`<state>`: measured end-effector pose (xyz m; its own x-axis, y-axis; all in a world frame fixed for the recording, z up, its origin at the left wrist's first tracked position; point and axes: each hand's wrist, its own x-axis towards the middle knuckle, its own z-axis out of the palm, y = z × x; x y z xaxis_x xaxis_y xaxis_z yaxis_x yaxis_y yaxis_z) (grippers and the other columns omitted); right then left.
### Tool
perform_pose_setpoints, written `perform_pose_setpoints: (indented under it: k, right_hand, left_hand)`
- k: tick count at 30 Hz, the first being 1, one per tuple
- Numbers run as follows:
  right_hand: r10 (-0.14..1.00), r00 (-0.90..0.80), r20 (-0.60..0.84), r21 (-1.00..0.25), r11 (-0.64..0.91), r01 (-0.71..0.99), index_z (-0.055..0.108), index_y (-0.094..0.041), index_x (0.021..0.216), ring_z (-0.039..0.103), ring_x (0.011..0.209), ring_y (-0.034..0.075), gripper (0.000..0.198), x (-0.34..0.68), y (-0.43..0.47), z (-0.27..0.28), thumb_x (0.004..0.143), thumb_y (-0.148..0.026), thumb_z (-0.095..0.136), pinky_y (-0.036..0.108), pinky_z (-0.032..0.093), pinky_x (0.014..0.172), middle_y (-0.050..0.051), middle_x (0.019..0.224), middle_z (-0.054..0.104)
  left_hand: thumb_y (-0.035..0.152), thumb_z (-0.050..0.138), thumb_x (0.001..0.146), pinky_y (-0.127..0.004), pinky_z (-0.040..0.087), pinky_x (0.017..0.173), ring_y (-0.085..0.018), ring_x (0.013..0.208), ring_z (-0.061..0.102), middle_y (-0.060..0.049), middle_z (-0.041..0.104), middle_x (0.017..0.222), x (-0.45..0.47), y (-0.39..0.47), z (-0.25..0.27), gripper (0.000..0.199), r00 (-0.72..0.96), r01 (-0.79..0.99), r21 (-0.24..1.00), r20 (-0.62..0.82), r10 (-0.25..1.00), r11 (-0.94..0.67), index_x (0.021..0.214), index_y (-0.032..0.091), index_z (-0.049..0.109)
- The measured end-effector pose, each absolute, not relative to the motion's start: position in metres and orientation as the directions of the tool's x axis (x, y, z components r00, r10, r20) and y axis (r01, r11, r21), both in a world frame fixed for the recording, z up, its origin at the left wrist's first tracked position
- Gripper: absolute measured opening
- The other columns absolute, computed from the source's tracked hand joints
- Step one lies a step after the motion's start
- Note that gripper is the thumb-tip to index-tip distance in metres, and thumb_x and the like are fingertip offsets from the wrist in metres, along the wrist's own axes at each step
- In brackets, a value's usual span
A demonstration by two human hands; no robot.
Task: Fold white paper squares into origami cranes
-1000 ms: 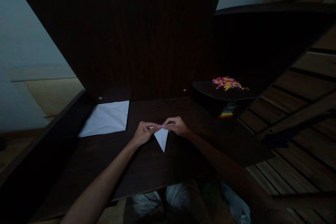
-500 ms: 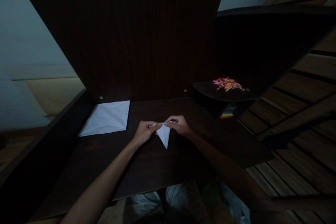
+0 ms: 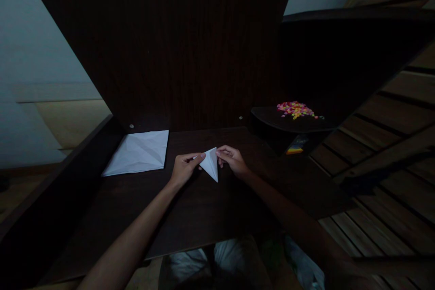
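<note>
pointing toward the near edge of the dark desk (image 3: 204,222), the folded white paper (image 3: 211,163) is held above or against its surface; whether contact is made below cannot be established. its left corner is pinched by the left hand (image 3: 185,170), thumb on top. its upper right edge is met by the fingertips of the right hand (image 3: 234,161); whether a firm pinch is made there cannot be judged in the dim light. several risks are identified. if the left pinch is slackened, the layers may be allowed to spring apart. if the paper is pulled unevenly, a crease may be skewed or the narrow tip bent. misalignment may also be caused by poor lighting. should the right hand be swung wide, the small coloured pieces (image 3: 295,109) on the rounded shelf (image 3: 268,118) might be scattered.
</note>
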<state>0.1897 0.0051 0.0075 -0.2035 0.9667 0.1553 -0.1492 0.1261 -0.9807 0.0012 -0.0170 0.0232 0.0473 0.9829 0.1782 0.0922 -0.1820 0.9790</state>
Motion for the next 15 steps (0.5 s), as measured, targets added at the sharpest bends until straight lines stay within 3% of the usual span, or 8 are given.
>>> perform_pose_setpoints:
  k: [4, 11, 15]
  right_hand:
    - [0.968, -0.199, 0.151, -0.98, 0.119, -0.16, 0.059, -0.017, 0.073, 0.05, 0.046, 0.008, 0.033, 0.1879, 0.0048, 0.0069, 0.063, -0.043, 0.077, 0.02, 0.042, 0.039, -0.004, 0.058, 0.055]
    - [0.959, -0.253, 0.129, -0.982, 0.088, -0.169, 0.055, -0.017, 0.068, 0.054, 0.047, 0.009, 0.038, 0.1844, 0.0043, 0.0057, 0.06, -0.046, 0.079, 0.021, 0.048, 0.039, -0.004, 0.058, 0.058]
    - [0.951, -0.299, 0.078, -0.986, 0.028, -0.167, 0.052, -0.017, 0.069, 0.062, 0.052, 0.013, 0.04, 0.1844, 0.0036, 0.005, 0.06, -0.047, 0.078, 0.024, 0.053, 0.045, -0.002, 0.061, 0.064]
  left_hand:
    - [0.044, 0.073, 0.069, -0.024, 0.043, 0.052, -0.014, 0.051, 0.056, -0.004, 0.069, 0.062, 0.0009, -0.0155, 0.0215, 0.033, 0.054, 0.079, 0.982, 0.166, 0.985, -0.17, 0.079, 0.013, 0.077]
    - [0.043, 0.075, 0.067, -0.028, 0.051, 0.065, -0.022, 0.075, 0.066, -0.008, 0.075, 0.081, 0.0031, -0.0175, 0.0219, 0.033, -0.015, 0.106, 0.98, 0.172, 0.985, -0.169, 0.084, 0.015, 0.077]
    - [0.038, 0.079, 0.064, -0.032, 0.054, 0.072, -0.024, 0.082, 0.069, -0.011, 0.073, 0.098, 0.0048, -0.0183, 0.0234, 0.05, -0.016, -0.037, 0.991, 0.129, 0.992, -0.129, 0.106, 0.013, 0.071]
